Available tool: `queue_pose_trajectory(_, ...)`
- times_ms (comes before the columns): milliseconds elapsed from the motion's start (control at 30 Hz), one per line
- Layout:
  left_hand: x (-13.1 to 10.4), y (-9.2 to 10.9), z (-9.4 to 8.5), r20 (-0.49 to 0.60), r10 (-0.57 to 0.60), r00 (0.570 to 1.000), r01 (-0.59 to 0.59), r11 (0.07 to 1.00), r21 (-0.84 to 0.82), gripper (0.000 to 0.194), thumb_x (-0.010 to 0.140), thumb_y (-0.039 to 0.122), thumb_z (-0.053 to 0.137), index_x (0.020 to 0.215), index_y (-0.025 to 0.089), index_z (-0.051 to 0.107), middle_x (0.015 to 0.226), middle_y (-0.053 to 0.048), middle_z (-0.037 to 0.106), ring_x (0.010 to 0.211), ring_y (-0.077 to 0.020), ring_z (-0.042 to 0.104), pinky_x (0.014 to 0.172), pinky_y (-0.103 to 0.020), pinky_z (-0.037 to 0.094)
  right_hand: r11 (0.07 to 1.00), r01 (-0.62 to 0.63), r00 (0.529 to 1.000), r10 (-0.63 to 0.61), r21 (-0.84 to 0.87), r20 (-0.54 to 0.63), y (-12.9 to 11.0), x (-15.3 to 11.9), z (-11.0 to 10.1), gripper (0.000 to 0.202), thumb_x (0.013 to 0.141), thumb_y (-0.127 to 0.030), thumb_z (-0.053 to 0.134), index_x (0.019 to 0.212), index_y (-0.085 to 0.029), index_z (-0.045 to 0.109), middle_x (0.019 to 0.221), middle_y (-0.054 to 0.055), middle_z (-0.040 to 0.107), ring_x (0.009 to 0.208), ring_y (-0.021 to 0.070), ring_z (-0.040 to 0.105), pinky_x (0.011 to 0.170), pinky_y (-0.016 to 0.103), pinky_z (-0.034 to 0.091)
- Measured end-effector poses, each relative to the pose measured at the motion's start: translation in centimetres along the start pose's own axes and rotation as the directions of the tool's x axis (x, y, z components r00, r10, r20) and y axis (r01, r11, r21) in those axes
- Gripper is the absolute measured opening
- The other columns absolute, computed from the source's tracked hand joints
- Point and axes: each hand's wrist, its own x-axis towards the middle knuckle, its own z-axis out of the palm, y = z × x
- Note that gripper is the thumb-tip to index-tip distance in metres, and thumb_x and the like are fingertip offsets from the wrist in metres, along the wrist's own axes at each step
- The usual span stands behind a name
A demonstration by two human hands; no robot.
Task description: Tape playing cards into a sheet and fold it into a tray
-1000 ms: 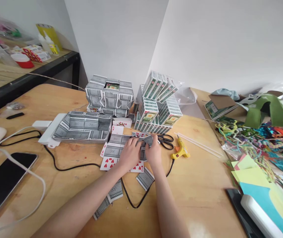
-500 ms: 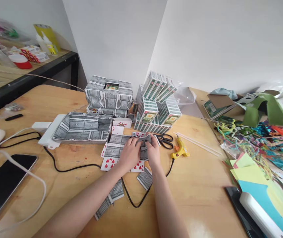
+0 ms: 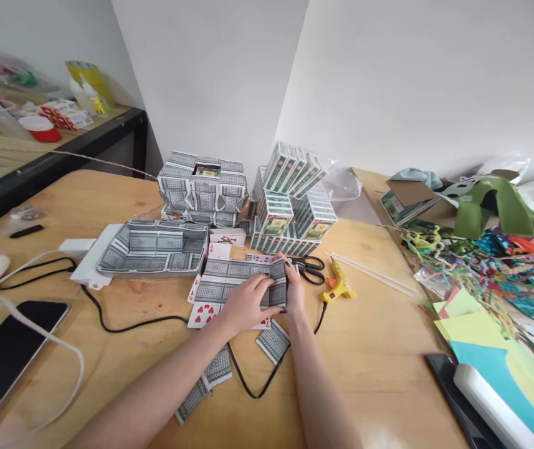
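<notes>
On my feed the card sheet (image 3: 243,270) sits right under my left hand (image 3: 253,302), its right end folded up into a flap (image 3: 278,282). My right hand (image 3: 295,288) is clamped around the flap's outer side, near the scissors (image 3: 312,270); left fingers touch it too, can't tell if they're gripping.

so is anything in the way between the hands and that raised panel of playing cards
Nothing visible: the left hand and right hand both touch the raised panel of playing cards. The black-handled scissors and yellow glue gun lie to the right of the panel, not between it and either hand.
</notes>
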Motion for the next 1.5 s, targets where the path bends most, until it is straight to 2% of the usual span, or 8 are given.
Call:
queue_pose_trajectory(267, -0.3, -0.7, 0.2, 0.046, -0.007, 0.999, 0.012, 0.995, -0.102, 0.051, 0.068, 0.029, 0.069, 0.113, 0.023, 0.046, 0.115, -0.005, 0.052, 0.107, -0.0221, 0.052, 0.092, -0.037, 0.044, 0.989, -0.123, 0.992, 0.119, 0.086, 0.051, -0.6, -1.1, -0.2, 0.033, 0.069, -0.033, 0.057, 0.101, -0.027, 0.060, 0.098, -0.003, 0.062, 0.078, 0.0113, 0.059, 0.070, 0.023, 0.046)
queue_pose_trajectory(533, -0.4, -0.5, 0.0, 0.070, 0.029, 0.997, -0.024, 0.997, -0.072, 0.052, 0.069, 0.025, 0.068, 0.115, 0.022, 0.044, 0.119, -0.006, 0.050, 0.112, -0.0223, 0.049, 0.094, -0.038, 0.043, 0.993, -0.016, 1.000, 0.014, -0.119, -0.025, 0.4, -1.3, -0.1, 0.030, 0.073, -0.036, 0.049, 0.100, -0.028, 0.058, 0.102, -0.002, 0.058, 0.098, 0.0138, 0.054, 0.084, 0.025, 0.041)
queue_pose_trajectory(867, -0.3, 0.4, -0.3, 0.055, 0.018, 0.998, -0.023, 0.995, 0.098, 0.046, 0.069, 0.034, 0.068, 0.109, 0.019, 0.050, 0.111, -0.008, 0.056, 0.106, -0.0247, 0.052, 0.090, -0.040, 0.044, 0.999, 0.036, 0.999, -0.036, -0.019, 0.039, 0.7, -1.4, -0.1, 0.052, 0.061, -0.018, 0.049, 0.112, -0.024, 0.055, 0.116, 0.000, 0.056, 0.110, 0.0190, 0.048, 0.093, 0.031, 0.035)
queue_pose_trajectory(1000, -0.2, 1.5, -3.0, 0.023, 0.080, 0.996, -0.083, 0.981, 0.176, 0.039, 0.073, 0.043, 0.063, 0.104, 0.021, 0.055, 0.110, -0.007, 0.059, 0.109, -0.0245, 0.051, 0.094, -0.040, 0.041, 0.999, 0.016, 0.999, -0.017, 0.028, 0.028, 0.8, -1.2, -0.4, 0.057, 0.053, -0.012, 0.045, 0.107, -0.023, 0.058, 0.109, 0.000, 0.059, 0.101, 0.0191, 0.052, 0.086, 0.030, 0.039)
queue_pose_trajectory(1100, 0.2, 0.6, -7.5, -0.136, -0.003, 0.991, 0.030, 0.979, 0.201, 0.031, 0.087, 0.033, 0.044, 0.116, 0.023, 0.050, 0.114, -0.005, 0.058, 0.105, -0.0187, 0.054, 0.090, -0.034, 0.043, 0.999, 0.007, 0.999, -0.008, 0.049, 0.033, 0.7, -1.1, -0.6, 0.056, 0.050, -0.011, 0.043, 0.103, -0.023, 0.059, 0.102, 0.000, 0.061, 0.096, 0.0183, 0.053, 0.084, 0.029, 0.040)
queue_pose_trajectory(1200, 0.5, -3.2, -12.7, -0.302, -0.185, 0.935, 0.275, 0.917, 0.289, 0.030, 0.085, 0.025, 0.040, 0.113, 0.020, 0.051, 0.107, -0.005, 0.061, 0.098, -0.0192, 0.056, 0.085, -0.032, 0.044, 1.000, 0.006, 1.000, -0.007, 0.028, 0.028, 0.6, -1.0, -0.7, 0.055, 0.050, -0.011, 0.043, 0.101, -0.023, 0.059, 0.102, -0.001, 0.061, 0.096, 0.0180, 0.052, 0.086, 0.029, 0.038)
queue_pose_trajectory(1300, 0.4, -8.1, -16.4, -0.215, -0.369, 0.904, 0.426, 0.751, 0.504, 0.029, 0.079, 0.022, 0.045, 0.105, 0.020, 0.057, 0.106, -0.007, 0.060, 0.095, -0.0238, 0.057, 0.081, -0.034, 0.044, 1.000, 0.010, 1.000, -0.009, -0.017, 0.024, 0.5, -1.1, -0.8, 0.054, 0.050, -0.012, 0.042, 0.100, -0.023, 0.059, 0.102, -0.001, 0.061, 0.096, 0.0181, 0.052, 0.085, 0.029, 0.038)
queue_pose_trajectory(1500, -0.5, -11.8, -16.9, -0.098, -0.488, 0.867, 0.419, 0.609, 0.674, 0.045, 0.068, 0.018, 0.054, 0.113, 0.014, 0.052, 0.110, -0.014, 0.052, 0.104, -0.0288, 0.049, 0.086, -0.036, 0.039, 0.999, 0.030, 0.999, -0.028, -0.038, 0.042, -0.1, -1.6, -1.0, 0.057, 0.049, -0.012, 0.042, 0.103, -0.022, 0.060, 0.102, 0.000, 0.062, 0.094, 0.0181, 0.054, 0.083, 0.028, 0.040)
